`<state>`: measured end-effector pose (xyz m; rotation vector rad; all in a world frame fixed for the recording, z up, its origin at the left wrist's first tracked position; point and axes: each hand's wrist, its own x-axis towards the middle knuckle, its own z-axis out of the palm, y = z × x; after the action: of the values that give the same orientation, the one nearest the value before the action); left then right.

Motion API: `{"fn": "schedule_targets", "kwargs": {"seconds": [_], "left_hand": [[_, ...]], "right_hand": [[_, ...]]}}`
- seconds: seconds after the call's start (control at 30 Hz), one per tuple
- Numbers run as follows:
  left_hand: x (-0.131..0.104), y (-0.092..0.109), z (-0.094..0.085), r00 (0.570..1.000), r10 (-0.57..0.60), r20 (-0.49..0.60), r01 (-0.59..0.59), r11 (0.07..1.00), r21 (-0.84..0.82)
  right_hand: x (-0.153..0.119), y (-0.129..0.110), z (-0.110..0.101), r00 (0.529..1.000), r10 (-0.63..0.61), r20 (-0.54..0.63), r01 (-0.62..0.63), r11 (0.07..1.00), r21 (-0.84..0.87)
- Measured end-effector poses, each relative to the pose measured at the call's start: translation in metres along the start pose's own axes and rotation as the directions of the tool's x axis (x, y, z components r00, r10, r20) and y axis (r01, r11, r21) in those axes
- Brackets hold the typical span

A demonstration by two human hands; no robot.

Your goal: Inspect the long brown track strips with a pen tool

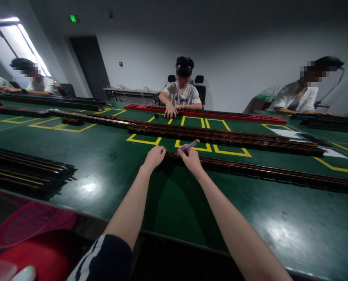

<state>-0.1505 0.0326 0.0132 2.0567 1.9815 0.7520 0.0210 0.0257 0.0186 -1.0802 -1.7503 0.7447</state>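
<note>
My right hand [191, 159] is closed round a pen-like tool [190, 145] with a clear barrel, tilted up to the right. Its tip points down at the near long dark strip [250, 168], close to the strip's left end. At that end, my left hand [155, 157] is closed with its fingertips pinching the strip; the fingers hide the exact grip. The strip runs across the green table [174, 199] to the right edge of view. Just beyond both hands lies a bundle of similar dark, copper-tinted strips [226, 137].
More dark strips [24, 171] are stacked at the left. Yellow tape outlines [232, 151] mark the tabletop. A co-worker [182, 93] sits opposite behind a long red rail [221, 113]; others sit at both sides. A pink basket [33, 222] stands below the table's near edge.
</note>
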Motion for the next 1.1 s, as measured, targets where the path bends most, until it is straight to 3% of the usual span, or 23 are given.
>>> {"fn": "schedule_targets", "kwargs": {"seconds": [0.33, 0.7, 1.1], "left_hand": [[0.003, -0.002, 0.003, 0.999, 0.041, -0.001, -0.041, 0.997, 0.065], [0.000, 0.001, 0.000, 1.000, 0.023, 0.015, -0.024, 0.997, 0.070], [0.001, 0.002, 0.004, 0.985, 0.171, -0.026, -0.165, 0.974, 0.156]], "right_hand": [[0.005, 0.006, 0.006, 0.997, -0.069, 0.028, 0.072, 0.993, -0.094], [0.001, -0.002, -0.003, 1.000, -0.007, -0.016, 0.007, 0.999, -0.036], [-0.002, 0.004, -0.013, 1.000, 0.003, -0.031, -0.005, 0.999, -0.048]]}}
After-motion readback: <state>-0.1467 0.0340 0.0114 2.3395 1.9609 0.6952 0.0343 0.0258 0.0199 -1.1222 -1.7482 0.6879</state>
